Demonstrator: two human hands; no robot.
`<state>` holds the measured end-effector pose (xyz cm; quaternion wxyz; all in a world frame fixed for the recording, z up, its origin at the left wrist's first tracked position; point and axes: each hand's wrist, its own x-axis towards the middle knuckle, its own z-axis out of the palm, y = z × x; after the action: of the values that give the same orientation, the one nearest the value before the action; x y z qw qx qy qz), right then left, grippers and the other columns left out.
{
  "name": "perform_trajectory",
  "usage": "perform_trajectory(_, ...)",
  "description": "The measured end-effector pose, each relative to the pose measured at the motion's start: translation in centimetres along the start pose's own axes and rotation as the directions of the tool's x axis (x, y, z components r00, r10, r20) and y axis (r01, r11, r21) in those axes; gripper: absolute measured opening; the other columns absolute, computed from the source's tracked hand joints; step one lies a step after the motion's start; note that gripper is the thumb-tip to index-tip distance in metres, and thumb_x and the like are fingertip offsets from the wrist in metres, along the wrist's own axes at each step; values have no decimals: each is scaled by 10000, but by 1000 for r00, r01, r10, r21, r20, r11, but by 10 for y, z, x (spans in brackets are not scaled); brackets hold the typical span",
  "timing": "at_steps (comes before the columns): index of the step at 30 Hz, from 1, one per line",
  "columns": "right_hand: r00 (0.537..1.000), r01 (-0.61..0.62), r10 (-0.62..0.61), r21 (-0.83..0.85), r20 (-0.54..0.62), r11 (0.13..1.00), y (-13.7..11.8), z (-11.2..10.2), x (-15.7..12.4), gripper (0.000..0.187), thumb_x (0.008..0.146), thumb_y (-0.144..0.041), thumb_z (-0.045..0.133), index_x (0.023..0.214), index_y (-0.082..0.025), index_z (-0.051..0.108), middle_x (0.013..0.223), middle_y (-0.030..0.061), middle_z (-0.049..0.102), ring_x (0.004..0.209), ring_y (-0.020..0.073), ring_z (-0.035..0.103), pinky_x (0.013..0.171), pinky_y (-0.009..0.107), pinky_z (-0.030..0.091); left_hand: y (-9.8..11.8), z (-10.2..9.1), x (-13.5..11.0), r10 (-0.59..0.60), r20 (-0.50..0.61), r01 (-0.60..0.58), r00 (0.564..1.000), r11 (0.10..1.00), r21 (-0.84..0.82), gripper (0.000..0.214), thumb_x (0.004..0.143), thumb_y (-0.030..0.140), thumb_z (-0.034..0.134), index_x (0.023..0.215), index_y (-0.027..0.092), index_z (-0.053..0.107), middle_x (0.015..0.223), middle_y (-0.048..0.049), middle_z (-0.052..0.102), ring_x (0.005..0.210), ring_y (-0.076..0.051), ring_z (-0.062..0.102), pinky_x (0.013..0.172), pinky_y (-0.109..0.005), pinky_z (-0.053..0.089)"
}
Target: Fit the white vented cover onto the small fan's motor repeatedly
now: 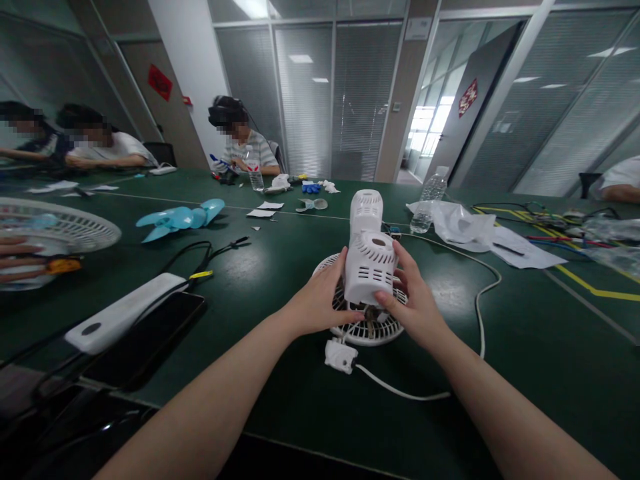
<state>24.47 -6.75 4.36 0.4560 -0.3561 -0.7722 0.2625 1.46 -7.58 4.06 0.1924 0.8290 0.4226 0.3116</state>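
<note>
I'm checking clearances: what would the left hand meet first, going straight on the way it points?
The left hand would first meet the white fan housing, against whose side its fingers seem to rest, though depth is unclear.

You can read no wording. The red sign on the left door, red sign on the right door and wall notice are illegible.

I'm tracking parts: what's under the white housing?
Beneath the white housing, a round white grille and a brownish part show. The housing, left hand and right hand hide the rest.
</note>
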Motion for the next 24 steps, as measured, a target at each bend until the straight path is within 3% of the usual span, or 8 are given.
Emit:
perform_trajectory(10,1000,-9,10,27,-21,1000,-7,-3,0,792,809,-471,717,1480,-417,301,1495,78,433,1182,337,585,942,581,537,3,-1,0,0,-37,-1,999,1000,-18,1253,667,530,797,1557,262,-43,1610,-160,214,1446,-389,285,1154,-624,266)
perform_trajectory(24,1000,16,-15,89,-17,996,-5,3,-2,719,916,-464,587,1516,-430,192,1593,35,282,1343,342,445,1028,573,470,0,2,1,-10,12,9,1000,999,49,1225,743,569,725,1545,224,-134,1621,-162,183,1464,-384,248,1168,-598,258)
